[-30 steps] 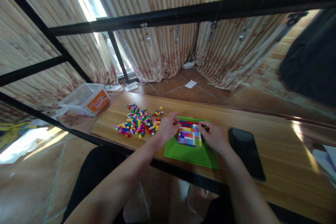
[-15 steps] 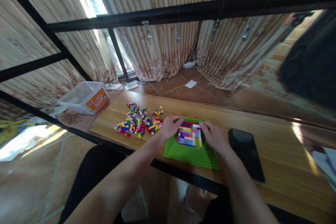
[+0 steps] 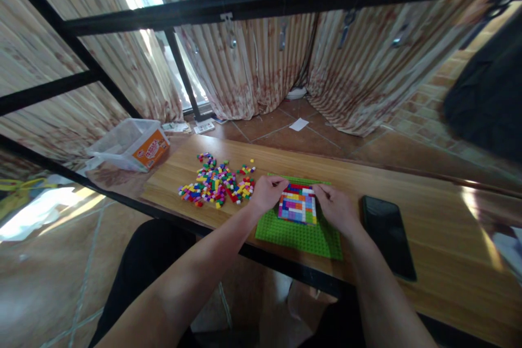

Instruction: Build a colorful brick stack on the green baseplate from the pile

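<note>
A flat block of multicoloured toy bricks (image 3: pixel 297 207) sits on a green studded baseplate (image 3: pixel 299 239), with red bricks along its far edge. At the block's far left corner is my left hand (image 3: pixel 269 193), its thumb and forefinger pinched together. My right hand (image 3: pixel 333 206) is closed at the far right corner, fingertips against or just beside the bricks. Whatever lies between the fingertips of either hand is too small to make out. Left of the baseplate, a loose pile of small coloured bricks (image 3: pixel 216 182) is spread over the wooden table.
A black phone (image 3: pixel 388 236) lies right of the baseplate on the wooden table (image 3: pixel 440 239). Beyond the table's left end stands a clear plastic box (image 3: pixel 116 147) with an orange label. A black metal bar (image 3: pixel 261 0) crosses above, before striped curtains (image 3: pixel 261 65).
The view has shifted slightly, so the table sits a little higher in it. Both hands stay at the far corners of the brick block, with only small finger movement.
</note>
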Demonstrator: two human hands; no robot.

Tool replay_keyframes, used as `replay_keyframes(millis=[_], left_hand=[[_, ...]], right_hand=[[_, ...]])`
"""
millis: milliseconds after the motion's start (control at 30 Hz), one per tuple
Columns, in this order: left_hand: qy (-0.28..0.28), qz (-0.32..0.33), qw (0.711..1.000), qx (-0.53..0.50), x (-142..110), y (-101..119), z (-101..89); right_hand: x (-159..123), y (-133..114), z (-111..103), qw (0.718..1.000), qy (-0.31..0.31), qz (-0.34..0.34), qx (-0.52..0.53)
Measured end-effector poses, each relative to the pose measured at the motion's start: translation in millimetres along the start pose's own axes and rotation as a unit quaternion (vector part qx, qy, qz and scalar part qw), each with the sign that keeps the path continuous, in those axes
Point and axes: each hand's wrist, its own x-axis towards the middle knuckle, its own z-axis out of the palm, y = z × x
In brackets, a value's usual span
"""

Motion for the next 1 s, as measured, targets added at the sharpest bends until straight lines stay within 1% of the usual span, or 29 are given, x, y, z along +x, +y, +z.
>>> replay_keyframes(millis=[67, 200, 367, 500, 600, 800, 933, 1000], left_hand=[[0.001, 0.000, 1.000, 0.000, 0.3, -0.1, 0.2], [-0.002, 0.010, 1.000, 0.003, 1.6, -0.7, -0.3], [0.002, 0.017, 1.000, 0.016, 1.8, -1.0, 0.0], [0.004, 0.019, 1.000, 0.025, 0.9, -0.3, 0.1], [0.000, 0.021, 1.000, 0.023, 0.2, 0.2, 0.4], [0.006, 0.014, 0.999, 0.036, -0.4, -0.6, 4.1], [0.019, 0.006, 0.999, 0.045, -1.4, 0.6, 5.4], [0.015, 0.006, 0.999, 0.040, -2.5, 1.1, 4.0]], right_hand=[[0.4, -1.2, 0.1, 1.000, -0.002, 0.003, 0.009], [0.0, -9.7, 0.8, 0.999, -0.002, 0.039, 0.020], [-0.4, -15.9, 4.7, 0.997, 0.013, 0.069, 0.029], [1.9, -9.5, 9.6, 0.994, 0.006, 0.064, 0.089], [3.3, -4.2, 13.5, 0.992, 0.009, 0.050, 0.114], [1.8, -1.4, 18.2, 0.993, 0.033, 0.047, 0.100], [0.5, -2.3, 17.2, 0.994, 0.024, 0.049, 0.094], [0.0, -2.1, 16.7, 0.994, 0.016, 0.051, 0.098]])
